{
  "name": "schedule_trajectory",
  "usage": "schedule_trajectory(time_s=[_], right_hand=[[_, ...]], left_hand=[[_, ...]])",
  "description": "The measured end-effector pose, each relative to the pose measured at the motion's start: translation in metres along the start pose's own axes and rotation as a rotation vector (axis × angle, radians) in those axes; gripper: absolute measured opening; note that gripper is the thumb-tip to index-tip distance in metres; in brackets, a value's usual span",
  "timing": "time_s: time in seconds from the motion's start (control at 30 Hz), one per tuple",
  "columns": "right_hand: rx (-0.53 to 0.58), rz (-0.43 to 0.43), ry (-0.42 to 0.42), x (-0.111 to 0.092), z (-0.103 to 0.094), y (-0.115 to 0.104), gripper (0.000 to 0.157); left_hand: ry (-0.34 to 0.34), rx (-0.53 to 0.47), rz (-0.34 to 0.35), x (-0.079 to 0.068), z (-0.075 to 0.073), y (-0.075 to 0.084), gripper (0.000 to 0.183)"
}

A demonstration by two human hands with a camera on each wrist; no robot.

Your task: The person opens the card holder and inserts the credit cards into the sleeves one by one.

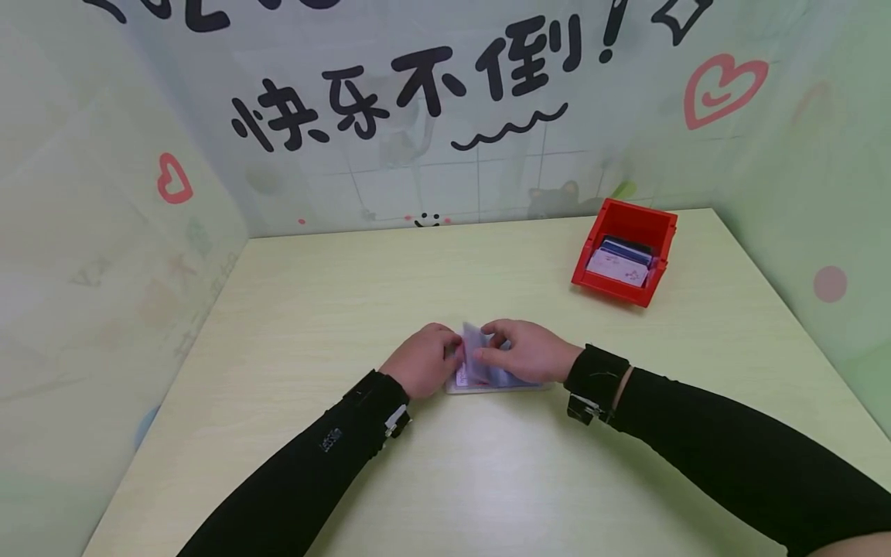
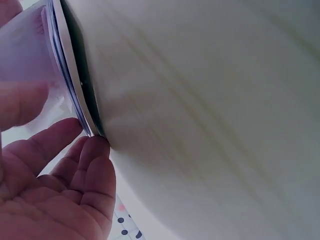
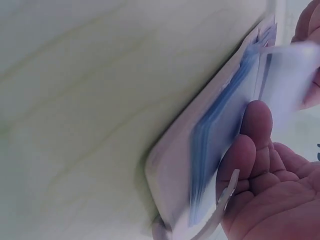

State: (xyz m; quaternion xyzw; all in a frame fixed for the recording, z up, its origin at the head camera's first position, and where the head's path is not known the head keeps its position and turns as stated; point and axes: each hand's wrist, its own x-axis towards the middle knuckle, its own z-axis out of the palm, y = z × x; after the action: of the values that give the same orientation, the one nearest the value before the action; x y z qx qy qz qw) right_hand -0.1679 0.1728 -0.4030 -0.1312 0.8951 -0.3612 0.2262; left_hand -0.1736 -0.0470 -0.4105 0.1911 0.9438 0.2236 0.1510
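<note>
A card holder [image 1: 501, 387] with a pale cover and a stack of bluish clear sleeves [image 3: 215, 135] lies opened out on the table between the hands. My left hand [image 1: 425, 362] holds its left edge, fingertips at the page edges and cover [image 2: 82, 85] in the left wrist view, thumb apart above. One clear sleeve [image 1: 475, 348] stands up off the stack, blurred in the right wrist view. My right hand [image 1: 532, 352] is over the right part, two fingertips [image 3: 257, 117] against the sleeves, thumb and fingers spread. A pale strap [image 3: 220, 210] with a snap sticks out beside it.
A red box [image 1: 657, 226] stands towards the table's back right, with several cards [image 1: 618, 268] in it. The pale wooden table [image 1: 334, 294] meets printed cloth walls [image 1: 292, 186] at the back and sides.
</note>
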Motion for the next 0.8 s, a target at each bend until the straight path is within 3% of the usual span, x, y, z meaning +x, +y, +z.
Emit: schedule_trajectory(time_s=[0.37, 0.63, 0.8], right_hand=[[-0.089, -0.04, -0.015, 0.0, 0.006, 0.0, 0.046], [-0.243, -0.079, -0.027, -0.004, 0.011, -0.003, 0.051], [-0.226, -0.087, -0.02, -0.006, 0.003, -0.005, 0.049]], left_hand=[[-0.019, -0.096, -0.027, 0.004, 0.0, -0.003, 0.039], [-0.012, 0.004, -0.02, 0.004, -0.001, 0.002, 0.07], [-0.036, 0.08, 0.004, 0.004, 0.001, 0.003, 0.063]])
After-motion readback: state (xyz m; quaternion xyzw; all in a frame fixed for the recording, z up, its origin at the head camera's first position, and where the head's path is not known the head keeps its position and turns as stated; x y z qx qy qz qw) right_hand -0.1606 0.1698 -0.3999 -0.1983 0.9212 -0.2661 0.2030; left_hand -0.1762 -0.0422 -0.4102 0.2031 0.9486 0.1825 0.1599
